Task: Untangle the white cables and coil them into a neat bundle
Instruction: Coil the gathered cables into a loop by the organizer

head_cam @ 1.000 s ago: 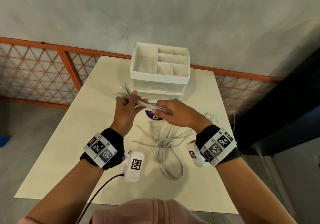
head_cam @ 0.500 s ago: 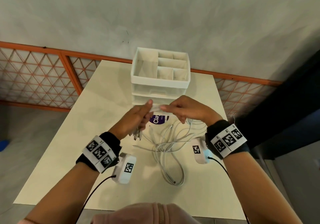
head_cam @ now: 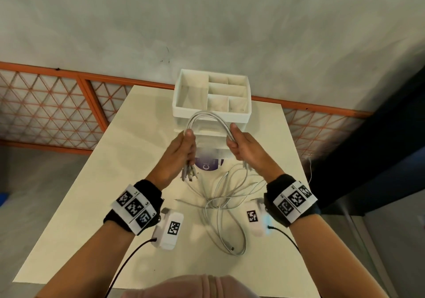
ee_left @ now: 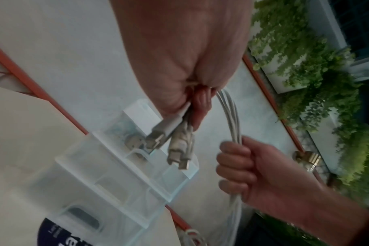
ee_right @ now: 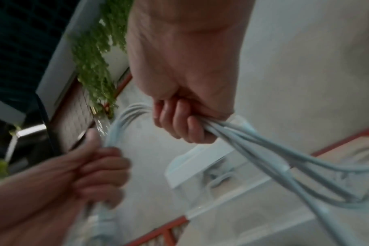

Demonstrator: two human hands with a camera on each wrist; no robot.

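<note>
Arching between both fists, the white cables (head_cam: 210, 119) form a short hump in front of the drawer box (head_cam: 211, 97), their long run trailing down from the right hand (head_cam: 243, 150) to loose loops on the surface (head_cam: 80, 194). The left hand (head_cam: 181, 152) clenches the plug ends, which hang below it; the right hand wraps the strands, seemingly more loosely.

Several thin white cables (head_cam: 208, 119) run side by side as one bunch, bent into an upward arch held above the table. One end of the bunch hangs down with its metal-tipped plugs (ee_left: 175, 146) clustered together. From the arch's other end the strands fall and spread into a loose, overlapping tangle of loops (head_cam: 226, 208) lying on the tabletop.
</note>
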